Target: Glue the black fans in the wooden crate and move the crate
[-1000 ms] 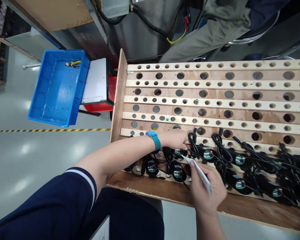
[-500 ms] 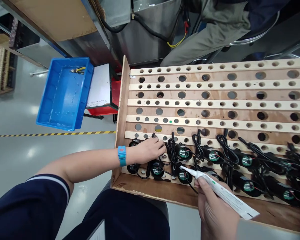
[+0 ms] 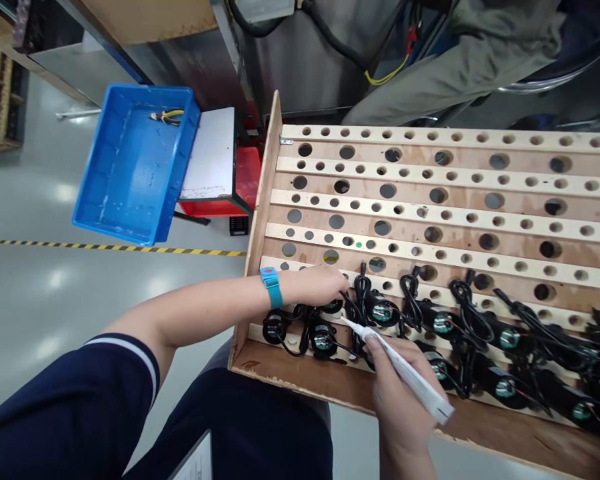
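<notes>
My right hand [image 3: 405, 393] is wrapped round a white squeeze tube [image 3: 413, 377] with a long narrow nozzle. Its tip points left, over a wooden strip between two rows of black cylindrical motors [image 3: 325, 337]. Green circuit boards show on the motors' ends. With a blue strap [image 3: 271, 287] on its wrist, my left hand [image 3: 323, 285] reaches over the upper row. Its curled fingers are closed at a black cable [image 3: 351, 308], and the palm partly hides a motor [image 3: 333, 306] below. Bundled black cables [image 3: 363, 293] lie beside the motors.
The motors lie in a wooden rack [image 3: 260, 220] with rows of round holes and a raised left side. Left of it are a blue bin [image 3: 130, 167] with yellow-handled pliers [image 3: 167, 117] and a red bin [image 3: 247, 177]. Another person's trouser leg [image 3: 455, 80] is behind the rack.
My left hand has shifted right, its fingers now curled downward. The tube in my right hand has moved left and slightly up against the rack, its tip closer to my left hand. The view has shifted.
</notes>
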The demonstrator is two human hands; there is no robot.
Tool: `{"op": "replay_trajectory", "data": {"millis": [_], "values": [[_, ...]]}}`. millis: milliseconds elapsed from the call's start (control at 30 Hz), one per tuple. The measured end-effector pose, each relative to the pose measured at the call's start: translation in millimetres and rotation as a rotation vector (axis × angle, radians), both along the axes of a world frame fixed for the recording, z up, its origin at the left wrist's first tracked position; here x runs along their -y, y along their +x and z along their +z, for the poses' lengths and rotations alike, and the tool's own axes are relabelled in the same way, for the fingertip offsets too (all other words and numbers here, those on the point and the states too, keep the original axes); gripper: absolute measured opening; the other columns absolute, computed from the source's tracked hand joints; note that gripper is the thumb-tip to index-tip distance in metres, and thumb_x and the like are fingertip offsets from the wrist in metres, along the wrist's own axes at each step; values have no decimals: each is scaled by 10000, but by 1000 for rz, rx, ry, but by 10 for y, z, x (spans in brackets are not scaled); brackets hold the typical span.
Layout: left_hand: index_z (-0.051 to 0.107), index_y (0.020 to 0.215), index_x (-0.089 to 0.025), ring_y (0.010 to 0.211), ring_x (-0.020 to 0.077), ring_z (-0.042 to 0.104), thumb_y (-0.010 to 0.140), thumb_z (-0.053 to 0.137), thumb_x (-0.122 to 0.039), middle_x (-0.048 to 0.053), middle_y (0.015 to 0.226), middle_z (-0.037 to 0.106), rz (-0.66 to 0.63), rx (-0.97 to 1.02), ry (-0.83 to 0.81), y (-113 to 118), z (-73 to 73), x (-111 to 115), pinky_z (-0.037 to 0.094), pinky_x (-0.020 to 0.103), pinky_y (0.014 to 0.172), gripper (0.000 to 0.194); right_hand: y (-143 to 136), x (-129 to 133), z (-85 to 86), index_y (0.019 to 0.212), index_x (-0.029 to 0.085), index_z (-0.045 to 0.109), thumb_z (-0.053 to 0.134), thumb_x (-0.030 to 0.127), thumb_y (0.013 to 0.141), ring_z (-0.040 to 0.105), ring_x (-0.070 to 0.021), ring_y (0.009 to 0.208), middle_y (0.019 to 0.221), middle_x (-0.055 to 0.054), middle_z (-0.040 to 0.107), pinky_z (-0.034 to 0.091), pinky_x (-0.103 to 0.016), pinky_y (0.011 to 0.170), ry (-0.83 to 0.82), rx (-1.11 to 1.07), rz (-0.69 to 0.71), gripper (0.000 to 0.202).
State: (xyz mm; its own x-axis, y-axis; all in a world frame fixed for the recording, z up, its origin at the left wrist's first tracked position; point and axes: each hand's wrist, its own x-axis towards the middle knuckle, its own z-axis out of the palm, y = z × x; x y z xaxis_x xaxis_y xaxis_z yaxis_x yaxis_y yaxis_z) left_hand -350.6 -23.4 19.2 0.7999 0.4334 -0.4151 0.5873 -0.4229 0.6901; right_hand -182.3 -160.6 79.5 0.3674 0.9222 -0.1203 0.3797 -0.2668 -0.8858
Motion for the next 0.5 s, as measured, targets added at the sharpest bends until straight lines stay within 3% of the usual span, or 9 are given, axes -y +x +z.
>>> {"op": "replay_trajectory", "data": {"millis": [167,300,500], "values": [[738,884,-121,696,167,574,875,581,-210,98,844,718,-71,-59,-107,37,31,-208,380,278,624,180,-76,-146,-273,883,169,689,740,56,758,650,-146,804,874,-36,703,531,-291,744,206,268,331,176],[734,923,-103,651,142,530,884,577,-200,93,857,721,-110,-71,-184,32,42,-293,373,261,603,188,-77,-236,-426,899,162,673,722,59,777,644,-136,810,868,-34,697,528,-275,752,242,357,427,167],[722,852,-124,658,145,532,877,576,-178,76,848,720,-96,-34,-205,17,-35,-305,383,261,615,157,-98,-297,-507,901,165,665,695,107,816,639,-136,806,866,-36,690,518,-271,743,238,393,503,107]]}}
